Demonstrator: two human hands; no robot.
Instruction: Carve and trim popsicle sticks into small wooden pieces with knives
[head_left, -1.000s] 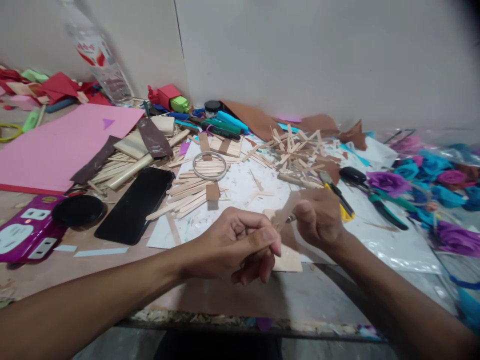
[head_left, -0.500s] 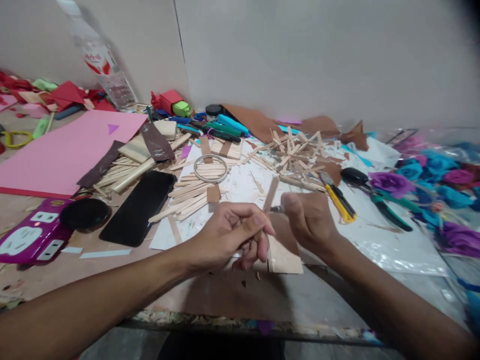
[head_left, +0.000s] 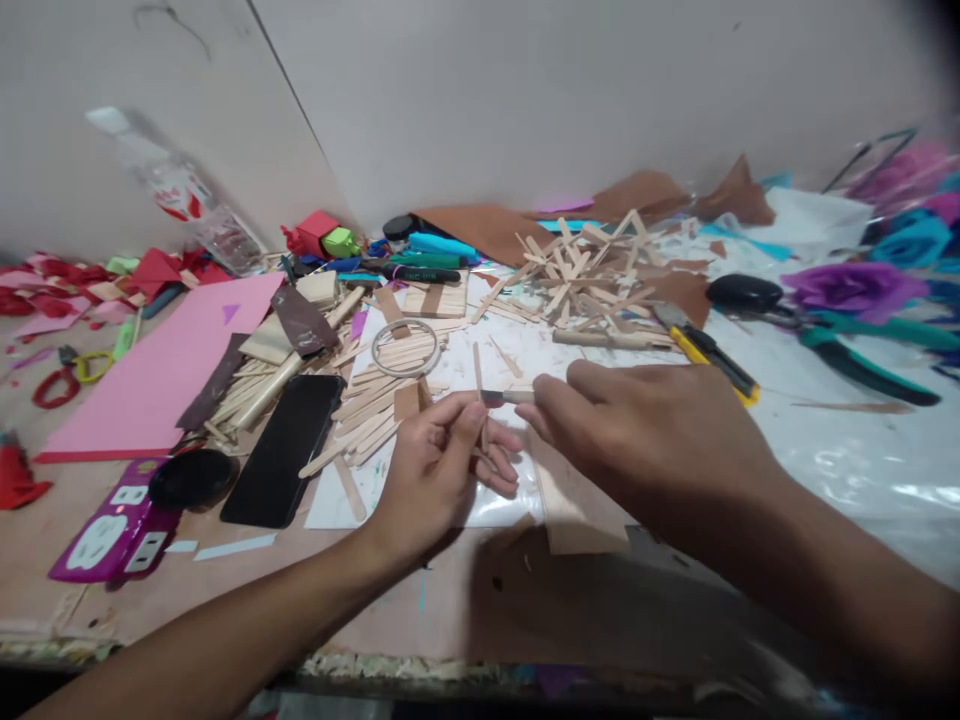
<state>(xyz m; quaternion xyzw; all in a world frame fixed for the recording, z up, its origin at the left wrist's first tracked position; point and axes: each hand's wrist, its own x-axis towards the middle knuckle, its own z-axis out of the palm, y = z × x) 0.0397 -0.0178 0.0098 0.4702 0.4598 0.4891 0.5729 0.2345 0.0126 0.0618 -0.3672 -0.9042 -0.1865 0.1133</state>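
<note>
A thin wooden craft stick (head_left: 478,368) stands nearly upright, its lower part pinched between the thumb and forefinger of my left hand (head_left: 439,455). The other left fingers are loosely curled beneath it. My right hand (head_left: 622,415) is closed around a small craft knife (head_left: 516,397), whose handle is mostly hidden in the fist. The dark blade points left and meets the stick just above my left thumb. Below the hands lies a flat light wood piece (head_left: 581,515), and left of them a spread of craft sticks (head_left: 367,405).
Behind is a heap of loose sticks (head_left: 574,270). A yellow cutter (head_left: 694,345) and green-handled pliers (head_left: 847,365) lie right. A ring (head_left: 406,322), black phone (head_left: 283,450), purple power strip (head_left: 112,530) and pink sheet (head_left: 165,360) lie left. A plastic bottle (head_left: 176,195) leans against the wall.
The view has shifted. My left hand has opened out somewhat and turned the stick more upright. My right hand has swung over, bringing the knife blade across the stick.
</note>
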